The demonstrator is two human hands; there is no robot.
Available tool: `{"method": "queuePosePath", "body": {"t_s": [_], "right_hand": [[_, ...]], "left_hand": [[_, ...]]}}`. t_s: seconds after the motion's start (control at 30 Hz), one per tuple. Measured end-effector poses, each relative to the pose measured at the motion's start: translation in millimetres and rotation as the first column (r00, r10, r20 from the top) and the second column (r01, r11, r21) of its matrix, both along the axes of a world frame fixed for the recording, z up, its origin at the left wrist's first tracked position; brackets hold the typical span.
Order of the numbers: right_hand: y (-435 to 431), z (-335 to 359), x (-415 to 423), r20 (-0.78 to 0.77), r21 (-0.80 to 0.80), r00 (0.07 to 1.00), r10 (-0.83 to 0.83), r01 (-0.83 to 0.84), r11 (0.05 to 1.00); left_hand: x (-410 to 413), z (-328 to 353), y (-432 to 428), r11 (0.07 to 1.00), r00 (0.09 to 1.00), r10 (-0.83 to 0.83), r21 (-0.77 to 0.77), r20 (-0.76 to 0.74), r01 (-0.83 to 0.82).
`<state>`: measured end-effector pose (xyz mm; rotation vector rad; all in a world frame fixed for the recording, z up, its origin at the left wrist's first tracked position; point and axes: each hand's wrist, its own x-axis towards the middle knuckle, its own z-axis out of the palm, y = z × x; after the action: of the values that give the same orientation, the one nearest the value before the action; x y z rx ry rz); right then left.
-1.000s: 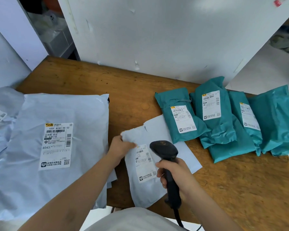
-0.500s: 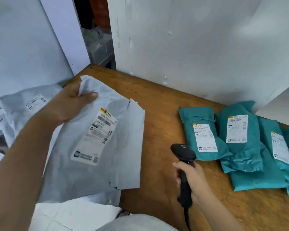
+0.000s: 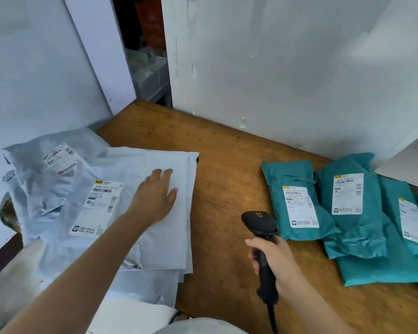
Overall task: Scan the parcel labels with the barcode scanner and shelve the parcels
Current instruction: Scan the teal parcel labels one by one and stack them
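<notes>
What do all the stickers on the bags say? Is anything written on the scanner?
Nothing reads clearly.
Top grey parcel label: barcodes and print, too blurred to read.
Rear grey parcel label: too blurred.
Teal parcel labels: too blurred.
Barcode scanner: small mark on its head, unreadable.

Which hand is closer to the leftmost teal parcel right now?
Right. The right hand, gripping the scanner, is just in front of that teal parcel, to its left. The left hand lies flat on the grey parcels across the table.
</notes>
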<state>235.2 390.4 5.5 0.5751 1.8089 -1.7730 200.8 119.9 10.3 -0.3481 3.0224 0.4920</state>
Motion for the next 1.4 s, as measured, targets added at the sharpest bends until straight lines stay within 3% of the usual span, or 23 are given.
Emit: {"method": "queuePosePath", "body": {"t_s": [0.13, 0.2, 0.3, 0.4, 0.5, 0.57, 0.7, 0.83, 1.07, 1.23, 1.4], "right_hand": [[27.0, 12.6, 3.0, -0.014, -0.023, 0.995, -0.097, 0.097, 0.995], [47.2, 17.2, 8.8, -0.016, -0.025, 0.984, -0.176, 0.176, 0.984], [80.2, 22.9, 22.0, -0.011, -0.022, 0.957, -0.291, 0.29, 0.957], [107.1, 27.3, 37.4, -0.004, -0.021, 0.943, -0.334, 0.334, 0.942], [124.3, 31.7, 48.3, -0.043, -0.016, 0.944, -0.327, 0.327, 0.945], [134.0, 33.9, 51.6, -0.073, 0.012, 0.947, -0.312, 0.314, 0.949], [150.0, 34.2, 55.4, -0.091, 0.015, 0.949, -0.301, 0.304, 0.953], [153.4, 30.5, 54.0, -0.047, 0.015, 0.952, -0.302, 0.303, 0.953], [125.4, 12.6, 44.5, 0.035, -0.054, 0.995, -0.088, 0.09, 0.994], [104.9, 2.2, 47.6, 0.147, -0.131, 0.989, 0.032, -0.013, 0.991], [98.4, -2.9, 51.0, 0.124, -0.141, 0.99, -0.068, 0.085, 0.986]], "left_hand": [[-26.7, -11.9, 88.6, 0.942, 0.973, -0.229, 0.248, -0.014, 0.225], [-41.5, -22.5, 125.9, 0.899, 0.965, -0.258, 0.38, 0.054, 0.219], [-61.3, -47.4, 175.3, 0.817, 0.942, -0.172, 0.575, 0.289, -0.027], [-68.7, -69.9, 218.1, 0.581, 0.839, -0.137, 0.729, 0.527, -0.363], [-73.2, -84.8, 250.8, 0.486, 0.784, -0.122, 0.725, 0.609, -0.488], [-76.5, -91.1, 267.0, 0.446, 0.8, -0.086, 0.741, 0.593, -0.502], [-78.8, -102.0, 283.3, 0.51, 0.861, -0.033, 0.75, 0.507, -0.422], [-62.3, -99.2, 267.7, 0.555, 0.872, -0.099, 0.754, 0.479, -0.352], [7.7, -104.1, 197.2, 0.745, 0.757, -0.128, 0.565, 0.641, -0.353], [38.9, -103.1, 186.7, 0.755, 0.768, -0.124, 0.562, 0.628, -0.337], [42.2, -104.1, 189.3, 0.734, 0.807, -0.068, 0.578, 0.586, -0.358]]}}
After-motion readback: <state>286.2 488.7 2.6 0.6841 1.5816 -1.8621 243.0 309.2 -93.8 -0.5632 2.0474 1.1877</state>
